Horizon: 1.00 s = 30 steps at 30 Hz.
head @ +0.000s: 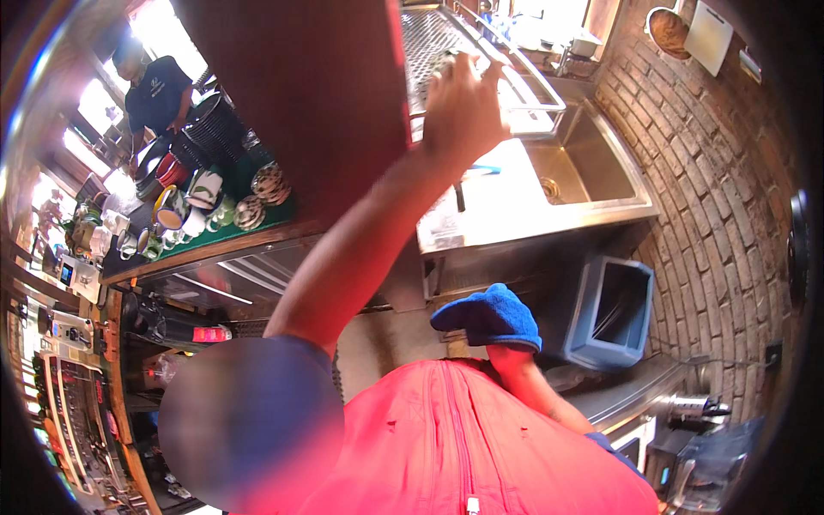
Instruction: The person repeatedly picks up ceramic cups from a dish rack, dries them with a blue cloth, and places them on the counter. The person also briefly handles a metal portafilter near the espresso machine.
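Note:
My left hand (467, 106) reaches out over the counter at the top, its fingers at a perforated metal tray (426, 48) with a wire rack (531, 77) beside it. Something small and greenish shows near the fingertips, too hidden to name. My right hand is covered by a blue terry cloth or mitt (492, 318), low in front of my red garment (444, 438). The fabric hides the fingers, so their pose does not show. Below my left wrist, a thin blue item (483, 170) and a dark-handled tool (459, 196) lie on the steel counter (502, 215).
Right of the counter is a steel sink (579, 164) against a brick wall (702, 193). Below stands a blue-grey bin (611, 315). A dark panel (322, 96) rises at my left. Mugs (193, 222) line a green mat, and a person (158, 90) stands behind stacked dark dishes (215, 129).

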Each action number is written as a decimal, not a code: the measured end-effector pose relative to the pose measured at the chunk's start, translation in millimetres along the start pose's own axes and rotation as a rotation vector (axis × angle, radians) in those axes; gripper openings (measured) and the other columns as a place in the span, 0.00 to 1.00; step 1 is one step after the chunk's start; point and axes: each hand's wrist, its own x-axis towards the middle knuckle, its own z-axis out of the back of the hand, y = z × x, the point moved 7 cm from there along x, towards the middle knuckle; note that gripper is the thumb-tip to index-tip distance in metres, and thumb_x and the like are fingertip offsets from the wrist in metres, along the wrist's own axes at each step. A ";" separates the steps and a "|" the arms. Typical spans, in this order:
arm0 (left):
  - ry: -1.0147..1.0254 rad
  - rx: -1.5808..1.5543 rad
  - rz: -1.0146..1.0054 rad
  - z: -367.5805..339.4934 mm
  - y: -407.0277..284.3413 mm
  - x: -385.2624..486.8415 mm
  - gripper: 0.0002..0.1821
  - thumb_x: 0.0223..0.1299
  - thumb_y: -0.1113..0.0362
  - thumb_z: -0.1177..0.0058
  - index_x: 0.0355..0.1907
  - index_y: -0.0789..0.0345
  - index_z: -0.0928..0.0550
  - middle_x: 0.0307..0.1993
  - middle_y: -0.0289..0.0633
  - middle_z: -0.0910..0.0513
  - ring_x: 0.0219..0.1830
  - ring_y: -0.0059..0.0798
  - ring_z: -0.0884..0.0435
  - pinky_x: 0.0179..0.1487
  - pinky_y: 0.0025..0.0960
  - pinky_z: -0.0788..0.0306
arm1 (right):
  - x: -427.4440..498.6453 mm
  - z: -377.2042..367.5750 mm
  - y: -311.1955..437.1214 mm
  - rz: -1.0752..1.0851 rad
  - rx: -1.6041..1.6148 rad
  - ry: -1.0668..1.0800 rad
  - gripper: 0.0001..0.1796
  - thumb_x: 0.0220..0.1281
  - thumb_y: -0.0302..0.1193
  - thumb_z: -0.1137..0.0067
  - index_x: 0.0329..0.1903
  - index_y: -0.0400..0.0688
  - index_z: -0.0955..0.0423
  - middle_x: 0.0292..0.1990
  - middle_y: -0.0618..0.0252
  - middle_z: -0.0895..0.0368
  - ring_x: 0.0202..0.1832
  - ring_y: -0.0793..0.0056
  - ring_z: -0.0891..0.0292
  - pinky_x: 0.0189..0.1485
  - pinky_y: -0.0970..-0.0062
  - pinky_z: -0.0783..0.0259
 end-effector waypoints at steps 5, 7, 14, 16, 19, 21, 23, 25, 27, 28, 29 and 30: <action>0.690 0.306 0.595 -101.5 99.1 89.4 0.50 0.57 0.48 0.42 0.83 0.47 0.45 0.79 0.52 0.38 0.77 0.45 0.33 0.76 0.47 0.35 | 21.7 67.6 -7.3 0.027 0.136 -0.039 0.12 0.65 0.41 0.38 0.39 0.46 0.22 0.38 0.60 0.18 0.37 0.61 0.19 0.43 0.60 0.23; 0.931 0.257 0.575 -120.9 121.1 101.1 0.52 0.52 0.52 0.35 0.81 0.49 0.41 0.70 0.53 0.25 0.70 0.42 0.23 0.71 0.41 0.27 | 33.3 82.8 -14.7 0.019 0.119 -0.045 0.12 0.64 0.41 0.37 0.39 0.45 0.22 0.38 0.60 0.18 0.37 0.60 0.19 0.42 0.60 0.24; 0.265 0.251 0.651 -58.1 108.2 123.2 0.53 0.41 0.56 0.22 0.75 0.54 0.32 0.62 0.55 0.19 0.58 0.47 0.14 0.62 0.41 0.19 | 56.9 107.1 -26.4 0.051 0.107 0.018 0.13 0.59 0.40 0.35 0.40 0.44 0.23 0.38 0.58 0.20 0.38 0.57 0.20 0.41 0.59 0.24; 0.363 0.357 0.571 -49.2 95.6 113.2 0.47 0.42 0.56 0.23 0.69 0.53 0.29 0.55 0.53 0.15 0.56 0.49 0.13 0.61 0.41 0.18 | 61.1 116.0 -24.7 0.055 0.033 -0.008 0.14 0.58 0.39 0.35 0.40 0.44 0.23 0.39 0.57 0.20 0.38 0.57 0.20 0.41 0.59 0.24; 0.193 0.073 0.456 -25.4 76.3 108.8 0.45 0.40 0.59 0.23 0.67 0.51 0.27 0.55 0.56 0.18 0.55 0.53 0.14 0.58 0.47 0.19 | 72.0 125.4 -16.4 0.116 0.015 -0.003 0.15 0.56 0.39 0.34 0.40 0.44 0.23 0.39 0.57 0.20 0.38 0.55 0.20 0.40 0.59 0.25; -0.123 -0.278 0.059 1.0 34.7 99.7 0.33 0.49 0.58 0.26 0.56 0.63 0.26 0.32 0.48 0.17 0.34 0.44 0.16 0.39 0.45 0.19 | 83.6 130.0 -12.3 0.139 0.071 -0.003 0.15 0.55 0.39 0.33 0.40 0.43 0.23 0.39 0.56 0.21 0.38 0.55 0.20 0.40 0.58 0.25; -0.140 -0.030 0.074 12.1 12.0 73.3 0.43 0.40 0.59 0.23 0.65 0.53 0.26 0.53 0.55 0.20 0.51 0.54 0.14 0.55 0.49 0.19 | 94.9 128.8 -6.2 0.176 0.038 0.004 0.16 0.54 0.38 0.33 0.41 0.43 0.24 0.39 0.56 0.21 0.39 0.54 0.21 0.40 0.58 0.25; -0.018 -0.262 -0.030 15.7 -24.7 15.5 0.42 0.41 0.63 0.24 0.65 0.55 0.26 0.53 0.52 0.23 0.50 0.53 0.16 0.53 0.50 0.19 | 103.4 120.1 3.0 0.218 -0.023 0.044 0.17 0.52 0.38 0.32 0.41 0.43 0.24 0.39 0.55 0.21 0.39 0.53 0.21 0.40 0.58 0.25; 0.186 -0.253 -0.059 16.4 -61.8 -56.7 0.45 0.42 0.67 0.26 0.69 0.56 0.27 0.56 0.55 0.24 0.55 0.53 0.18 0.53 0.49 0.18 | 107.4 102.8 16.2 0.275 -0.132 0.124 0.18 0.51 0.38 0.32 0.41 0.43 0.24 0.39 0.55 0.22 0.39 0.53 0.21 0.39 0.58 0.25; 0.264 -0.270 -0.059 17.3 -73.5 -87.2 0.47 0.42 0.65 0.26 0.72 0.55 0.28 0.59 0.58 0.25 0.57 0.55 0.18 0.54 0.49 0.18 | 107.0 90.3 24.8 0.316 -0.207 0.175 0.18 0.51 0.38 0.31 0.41 0.42 0.24 0.40 0.55 0.22 0.39 0.52 0.21 0.39 0.58 0.25; 0.276 -0.313 -0.029 18.8 -82.3 -112.7 0.50 0.43 0.66 0.26 0.75 0.54 0.30 0.63 0.61 0.27 0.60 0.58 0.20 0.58 0.50 0.18 | 105.0 75.6 34.2 0.361 -0.294 0.232 0.18 0.50 0.38 0.31 0.41 0.42 0.24 0.40 0.54 0.22 0.39 0.52 0.21 0.39 0.58 0.25; 0.287 -0.299 0.085 20.8 -81.4 -137.4 0.51 0.46 0.67 0.27 0.77 0.54 0.32 0.64 0.61 0.27 0.62 0.59 0.20 0.61 0.49 0.19 | 103.3 60.5 43.7 0.410 -0.379 0.288 0.19 0.49 0.37 0.31 0.41 0.42 0.24 0.40 0.54 0.22 0.39 0.51 0.21 0.39 0.57 0.25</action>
